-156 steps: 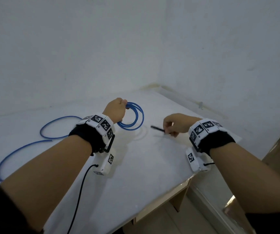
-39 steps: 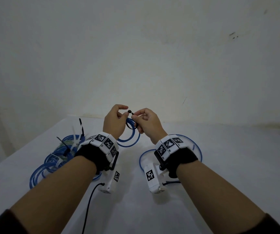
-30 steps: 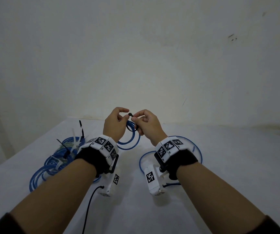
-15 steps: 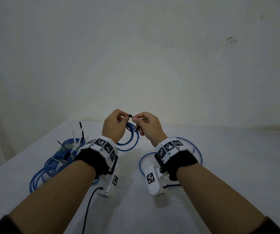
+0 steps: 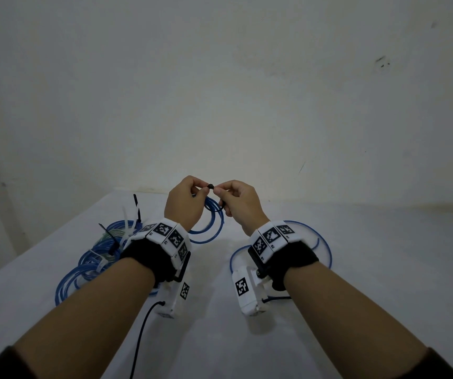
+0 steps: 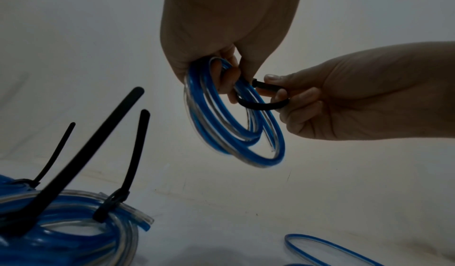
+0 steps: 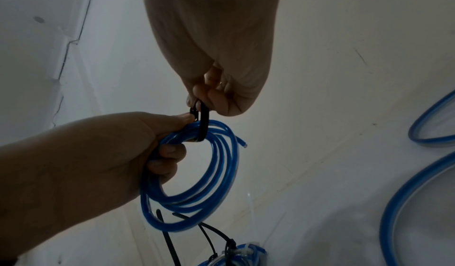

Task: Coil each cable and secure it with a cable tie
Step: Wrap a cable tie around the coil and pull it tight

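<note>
Since a moment ago the black cable tie point(image 6: 261, 104) is looped round the blue coil point(image 6: 234, 130); left hand point(image 5: 183, 205) grips the coil, right hand point(image 5: 240, 202) pinches the tie, ready for tightening.

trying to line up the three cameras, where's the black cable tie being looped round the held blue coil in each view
Head: black cable tie sits centre, its head showing between the fingertips of the left hand and right hand, above the blue coil.
Left wrist: the tie loops right of centre, round the coil's top.
Right wrist: the tie hangs just above centre, over the coil's top.
Shared landmark: the pile of tied coils on the table.
</note>
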The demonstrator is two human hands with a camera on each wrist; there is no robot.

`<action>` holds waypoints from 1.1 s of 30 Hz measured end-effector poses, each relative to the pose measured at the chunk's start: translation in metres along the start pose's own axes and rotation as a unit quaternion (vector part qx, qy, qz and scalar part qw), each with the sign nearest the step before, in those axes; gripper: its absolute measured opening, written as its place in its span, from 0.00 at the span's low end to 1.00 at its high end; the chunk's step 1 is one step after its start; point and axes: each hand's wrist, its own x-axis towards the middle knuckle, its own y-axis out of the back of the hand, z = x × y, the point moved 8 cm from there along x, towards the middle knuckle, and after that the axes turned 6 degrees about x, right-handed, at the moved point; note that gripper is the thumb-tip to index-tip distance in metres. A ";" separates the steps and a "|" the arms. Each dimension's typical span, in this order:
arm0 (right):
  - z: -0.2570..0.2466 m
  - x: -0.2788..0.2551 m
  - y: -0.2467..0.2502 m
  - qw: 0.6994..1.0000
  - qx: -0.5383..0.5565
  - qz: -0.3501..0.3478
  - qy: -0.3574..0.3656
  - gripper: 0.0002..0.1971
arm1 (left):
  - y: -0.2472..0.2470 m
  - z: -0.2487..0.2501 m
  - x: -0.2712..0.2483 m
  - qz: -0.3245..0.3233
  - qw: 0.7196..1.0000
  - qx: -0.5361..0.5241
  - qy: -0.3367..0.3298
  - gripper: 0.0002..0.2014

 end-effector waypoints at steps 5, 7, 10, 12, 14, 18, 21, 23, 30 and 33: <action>0.001 0.000 -0.004 1.000 -0.003 -0.003 -0.003 0.03 | 0.001 -0.002 -0.002 -0.002 1.000 -0.003 0.009 0.03; 0.002 0.000 -0.004 1.000 -0.004 -0.004 -0.006 0.03 | 0.001 -0.002 -0.002 -0.002 1.000 0.000 0.008 0.02; 0.003 0.000 -0.005 1.000 -0.002 -0.005 -0.010 0.03 | 0.002 -0.004 -0.002 -0.004 1.000 0.002 0.007 0.01; 0.005 0.000 -0.006 1.000 -0.004 -0.005 -0.013 0.03 | 0.002 -0.005 -0.002 -0.007 1.000 0.005 0.008 0.01; 0.007 -0.001 -0.007 1.000 -0.003 -0.006 -0.018 0.02 | 0.002 -0.007 -0.002 -0.009 1.000 0.004 0.013 0.01; 0.008 0.000 -0.009 1.000 -0.003 -0.009 -0.026 0.05 | 0.003 -0.010 -0.002 -0.009 1.000 0.001 0.019 0.01; 0.007 0.000 -0.012 1.000 -0.002 -0.013 -0.027 0.06 | 0.005 -0.010 -0.003 -0.005 1.000 0.000 0.019 0.02; 0.006 0.000 -0.013 1.000 -0.003 -0.015 -0.026 0.05 | 0.005 -0.010 -0.003 -0.005 1.000 0.001 0.019 0.02; 0.004 0.000 -0.014 0.999 0.001 -0.017 -0.028 0.06 | 0.007 -0.008 -0.002 -0.007 1.000 0.002 0.015 0.01; 0.003 0.001 -0.015 0.999 0.007 -0.019 -0.029 0.07 | 0.007 -0.007 -0.001 -0.006 1.000 0.009 0.015 0.02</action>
